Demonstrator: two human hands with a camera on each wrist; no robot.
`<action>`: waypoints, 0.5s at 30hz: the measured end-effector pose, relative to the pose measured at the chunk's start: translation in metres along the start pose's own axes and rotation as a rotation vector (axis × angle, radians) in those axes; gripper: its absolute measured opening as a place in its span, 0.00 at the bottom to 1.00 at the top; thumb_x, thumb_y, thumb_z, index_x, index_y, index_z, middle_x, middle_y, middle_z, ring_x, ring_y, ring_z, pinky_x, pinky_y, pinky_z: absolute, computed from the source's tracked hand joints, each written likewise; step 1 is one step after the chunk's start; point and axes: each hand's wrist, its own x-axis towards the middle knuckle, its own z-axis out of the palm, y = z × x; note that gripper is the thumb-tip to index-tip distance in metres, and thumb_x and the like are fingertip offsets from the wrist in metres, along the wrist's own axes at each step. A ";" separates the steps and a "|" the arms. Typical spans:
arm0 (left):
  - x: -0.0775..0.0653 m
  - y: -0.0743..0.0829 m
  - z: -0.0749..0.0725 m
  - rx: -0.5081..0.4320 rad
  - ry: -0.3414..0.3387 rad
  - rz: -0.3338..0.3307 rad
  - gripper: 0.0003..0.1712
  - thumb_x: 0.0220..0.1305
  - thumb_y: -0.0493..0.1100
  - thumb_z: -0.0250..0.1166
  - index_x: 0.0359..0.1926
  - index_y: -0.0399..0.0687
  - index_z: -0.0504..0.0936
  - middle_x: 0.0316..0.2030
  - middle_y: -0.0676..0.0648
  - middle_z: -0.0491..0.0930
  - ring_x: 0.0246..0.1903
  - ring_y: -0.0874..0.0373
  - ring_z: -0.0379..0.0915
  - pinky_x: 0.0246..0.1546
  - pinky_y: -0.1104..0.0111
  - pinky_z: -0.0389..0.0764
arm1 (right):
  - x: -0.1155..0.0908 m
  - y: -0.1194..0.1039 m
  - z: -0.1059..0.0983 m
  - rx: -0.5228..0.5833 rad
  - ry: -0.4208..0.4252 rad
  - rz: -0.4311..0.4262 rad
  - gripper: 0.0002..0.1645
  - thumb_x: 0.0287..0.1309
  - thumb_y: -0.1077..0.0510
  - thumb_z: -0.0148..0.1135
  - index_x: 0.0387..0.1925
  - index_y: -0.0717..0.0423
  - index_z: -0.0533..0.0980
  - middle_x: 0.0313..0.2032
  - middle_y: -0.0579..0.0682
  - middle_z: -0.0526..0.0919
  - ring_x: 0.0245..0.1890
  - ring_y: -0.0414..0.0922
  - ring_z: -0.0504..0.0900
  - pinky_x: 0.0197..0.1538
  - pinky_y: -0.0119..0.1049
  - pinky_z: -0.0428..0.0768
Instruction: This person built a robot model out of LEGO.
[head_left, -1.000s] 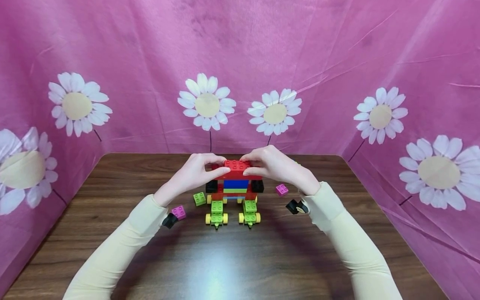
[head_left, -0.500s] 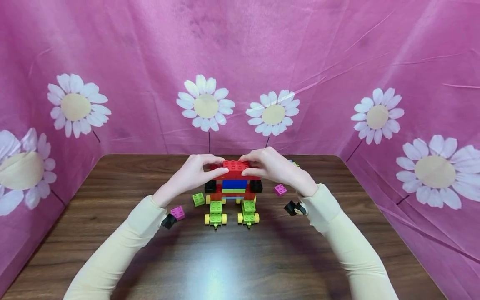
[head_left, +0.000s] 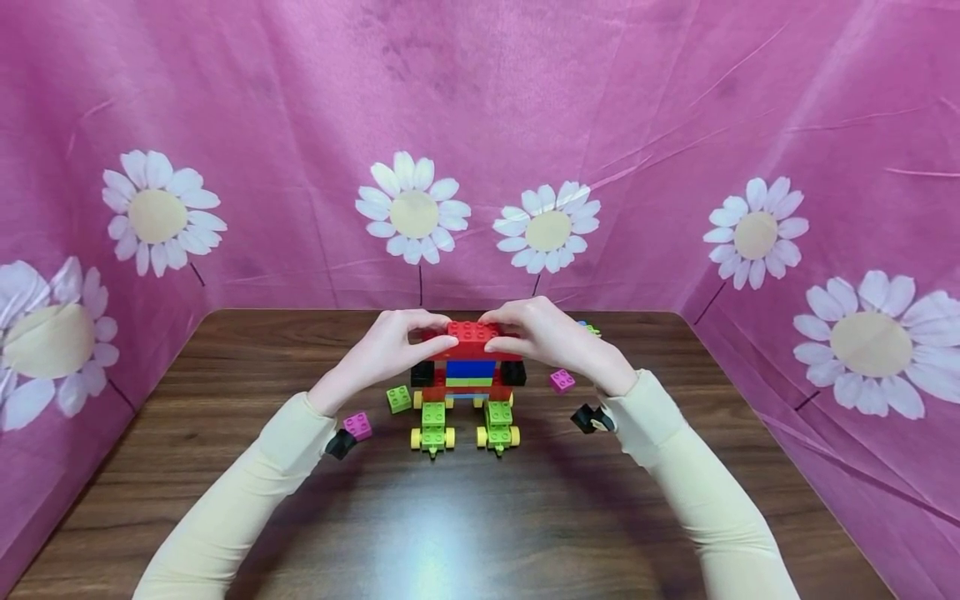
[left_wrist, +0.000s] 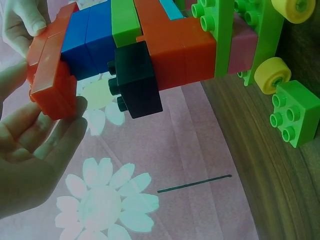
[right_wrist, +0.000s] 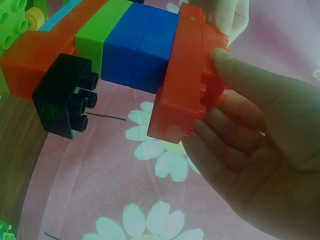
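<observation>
A toy-brick build stands mid-table in the head view. Its top red brick is held from both ends, by my left hand and my right hand, thumbs in front and fingers behind. Beneath it, a wider red layer sits over blue bricks, then a lime layer and more red. A black brick juts from one side and another black brick from the other. Two lime wheeled bases with yellow wheels stick out in front.
Left of the build lie a loose lime brick and a pink brick. Another pink brick lies to the right, and small coloured pieces show behind my right wrist. A pink flowered cloth walls the table's back and sides.
</observation>
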 end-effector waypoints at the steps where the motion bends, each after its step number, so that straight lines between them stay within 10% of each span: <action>1: 0.000 0.000 0.000 0.001 0.000 -0.001 0.18 0.63 0.49 0.69 0.51 0.47 0.86 0.46 0.47 0.88 0.42 0.57 0.82 0.42 0.65 0.83 | 0.000 0.000 0.000 -0.001 0.001 0.000 0.21 0.57 0.51 0.71 0.50 0.56 0.83 0.40 0.50 0.89 0.30 0.39 0.80 0.39 0.33 0.83; 15: -0.001 0.001 0.000 -0.001 -0.002 -0.020 0.19 0.64 0.49 0.69 0.52 0.47 0.85 0.47 0.46 0.88 0.41 0.56 0.82 0.41 0.65 0.84 | -0.001 0.001 0.002 0.013 0.009 0.002 0.20 0.58 0.51 0.70 0.50 0.55 0.83 0.39 0.49 0.88 0.30 0.39 0.78 0.38 0.32 0.81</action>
